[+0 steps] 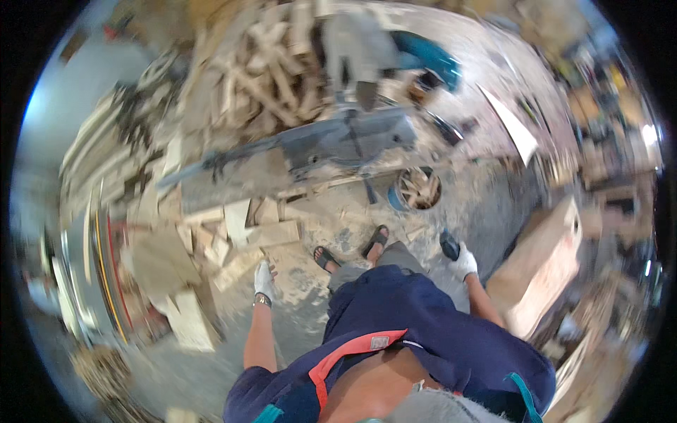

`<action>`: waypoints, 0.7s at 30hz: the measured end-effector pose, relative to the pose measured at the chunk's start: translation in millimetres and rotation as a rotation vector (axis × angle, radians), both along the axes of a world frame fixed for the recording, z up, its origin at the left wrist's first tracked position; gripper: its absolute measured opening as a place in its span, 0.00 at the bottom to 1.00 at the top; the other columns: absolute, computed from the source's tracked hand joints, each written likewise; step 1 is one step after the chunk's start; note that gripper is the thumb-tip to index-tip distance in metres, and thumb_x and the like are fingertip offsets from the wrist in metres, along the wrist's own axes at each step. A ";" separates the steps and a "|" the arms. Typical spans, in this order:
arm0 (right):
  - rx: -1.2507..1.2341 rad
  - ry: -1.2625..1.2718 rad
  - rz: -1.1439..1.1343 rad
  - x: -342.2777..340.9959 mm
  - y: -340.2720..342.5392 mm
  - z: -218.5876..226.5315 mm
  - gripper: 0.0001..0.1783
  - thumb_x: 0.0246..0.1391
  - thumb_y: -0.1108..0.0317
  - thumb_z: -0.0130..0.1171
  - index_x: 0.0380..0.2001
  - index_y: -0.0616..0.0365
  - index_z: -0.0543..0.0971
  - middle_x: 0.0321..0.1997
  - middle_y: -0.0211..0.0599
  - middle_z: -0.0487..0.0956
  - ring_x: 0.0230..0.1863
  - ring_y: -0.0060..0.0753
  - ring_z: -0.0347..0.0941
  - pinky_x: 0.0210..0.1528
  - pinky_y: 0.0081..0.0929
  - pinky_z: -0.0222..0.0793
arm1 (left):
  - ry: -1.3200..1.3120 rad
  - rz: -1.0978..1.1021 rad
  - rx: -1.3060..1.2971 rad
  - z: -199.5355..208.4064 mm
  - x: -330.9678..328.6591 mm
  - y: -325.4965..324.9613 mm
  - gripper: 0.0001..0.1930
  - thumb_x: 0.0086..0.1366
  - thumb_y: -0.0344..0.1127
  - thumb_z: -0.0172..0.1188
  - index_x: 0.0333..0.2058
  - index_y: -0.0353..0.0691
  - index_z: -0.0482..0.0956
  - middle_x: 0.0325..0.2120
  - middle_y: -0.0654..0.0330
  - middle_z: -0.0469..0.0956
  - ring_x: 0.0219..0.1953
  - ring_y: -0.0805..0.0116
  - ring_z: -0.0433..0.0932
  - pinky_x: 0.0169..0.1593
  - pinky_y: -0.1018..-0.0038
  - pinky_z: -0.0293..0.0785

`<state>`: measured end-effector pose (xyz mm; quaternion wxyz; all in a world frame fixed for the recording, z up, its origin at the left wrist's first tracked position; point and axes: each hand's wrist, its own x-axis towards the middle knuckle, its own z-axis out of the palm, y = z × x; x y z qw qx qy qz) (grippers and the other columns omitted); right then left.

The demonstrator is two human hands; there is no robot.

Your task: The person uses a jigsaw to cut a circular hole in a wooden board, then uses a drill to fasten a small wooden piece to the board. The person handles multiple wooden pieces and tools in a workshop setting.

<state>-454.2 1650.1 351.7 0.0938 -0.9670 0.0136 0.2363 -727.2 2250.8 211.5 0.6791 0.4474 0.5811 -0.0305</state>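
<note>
Right grip (pixel 463 262) grasping dark tool (pixel 449 244), left grip (pixel 264 280) released, sawdust floor (pixel 317 240).

- Whole view motion-blurred; edges of offcuts and planks smear together.
- Left hand (pixel 264 280): gloved, fingers blurred; cannot tell whether it holds anything.
- Right hand (pixel 464 262): closed on a dark object (pixel 449 244), too blurred to identify.
- Wood pile (pixel 271 74) at top: single pieces not separable.
- Grey machine (pixel 331 144): details smeared, kind unclear.
- Round bin (pixel 416 189): contents look like wood scraps, not certain.
- Benches at right rim (pixel 606 127): items too small and bent to name.
- Person's legs mostly hidden by the blue garment (pixel 423 331); only sandalled feet (pixel 352 250) show.
</note>
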 end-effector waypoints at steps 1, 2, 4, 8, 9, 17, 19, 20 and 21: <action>0.033 -0.031 -0.041 -13.7 -2.6 0.4 0.38 0.45 0.62 0.64 0.62 0.57 0.69 0.46 0.61 0.82 0.50 0.63 0.79 0.51 0.49 0.75 | 0.036 -0.107 0.108 1.4 11.3 20.5 0.21 0.75 0.56 0.46 0.54 0.52 0.77 0.40 0.67 0.80 0.36 0.70 0.77 0.37 0.73 0.71; 0.042 -0.039 -0.081 -23.1 -5.7 -0.1 0.39 0.45 0.62 0.64 0.63 0.57 0.68 0.46 0.61 0.82 0.50 0.63 0.79 0.50 0.50 0.74 | -0.006 -0.273 0.113 0.9 25.6 29.8 0.21 0.75 0.55 0.46 0.53 0.49 0.77 0.39 0.65 0.81 0.34 0.70 0.78 0.35 0.73 0.71; 0.022 0.005 -0.095 -37.2 -15.1 -0.9 0.39 0.44 0.62 0.64 0.63 0.56 0.69 0.45 0.60 0.83 0.49 0.62 0.80 0.50 0.51 0.74 | 0.029 -0.570 0.147 -0.3 57.1 30.3 0.22 0.74 0.54 0.47 0.51 0.43 0.79 0.38 0.61 0.83 0.32 0.69 0.79 0.32 0.72 0.71; 0.072 -0.039 -0.177 -58.2 -39.3 -4.6 0.41 0.42 0.62 0.64 0.63 0.55 0.69 0.44 0.60 0.83 0.47 0.62 0.80 0.49 0.50 0.75 | -0.171 -0.823 0.052 -13.7 129.3 -63.6 0.19 0.73 0.54 0.54 0.51 0.47 0.77 0.42 0.57 0.84 0.36 0.70 0.81 0.38 0.74 0.71; 0.088 -0.026 -0.201 -61.4 -47.9 -7.4 0.41 0.42 0.62 0.64 0.63 0.55 0.69 0.44 0.60 0.83 0.47 0.62 0.80 0.49 0.50 0.75 | -0.225 -0.862 0.031 -16.1 143.8 -95.8 0.19 0.73 0.53 0.55 0.52 0.47 0.77 0.43 0.56 0.84 0.37 0.69 0.81 0.38 0.74 0.72; 0.290 0.013 -0.452 -78.6 -140.2 -24.5 0.43 0.41 0.59 0.66 0.65 0.55 0.69 0.44 0.59 0.83 0.48 0.60 0.81 0.49 0.49 0.77 | -0.313 -0.946 0.090 -12.8 234.5 -332.6 0.17 0.74 0.45 0.50 0.52 0.39 0.74 0.45 0.54 0.81 0.35 0.67 0.79 0.36 0.72 0.75; 0.336 -0.025 -0.541 -80.4 -161.6 -21.1 0.43 0.42 0.59 0.65 0.65 0.56 0.69 0.44 0.59 0.83 0.48 0.61 0.81 0.50 0.49 0.77 | -0.309 -1.178 0.200 0.3 264.1 -374.1 0.11 0.73 0.39 0.49 0.45 0.40 0.75 0.40 0.58 0.81 0.32 0.71 0.77 0.34 0.73 0.73; 0.342 -0.033 -0.573 -80.1 -174.6 -17.9 0.43 0.42 0.60 0.65 0.65 0.56 0.69 0.44 0.59 0.83 0.48 0.61 0.81 0.50 0.49 0.77 | -0.353 -1.183 0.187 6.6 283.5 -396.6 0.11 0.73 0.40 0.50 0.44 0.40 0.76 0.40 0.58 0.81 0.32 0.71 0.77 0.34 0.73 0.72; 0.340 -0.063 -0.592 -80.6 -185.9 -14.2 0.42 0.42 0.60 0.64 0.65 0.58 0.69 0.44 0.61 0.83 0.48 0.62 0.80 0.50 0.49 0.77 | -0.400 -1.178 0.173 14.0 303.6 -414.3 0.11 0.73 0.40 0.51 0.44 0.41 0.76 0.39 0.59 0.81 0.32 0.71 0.77 0.34 0.74 0.72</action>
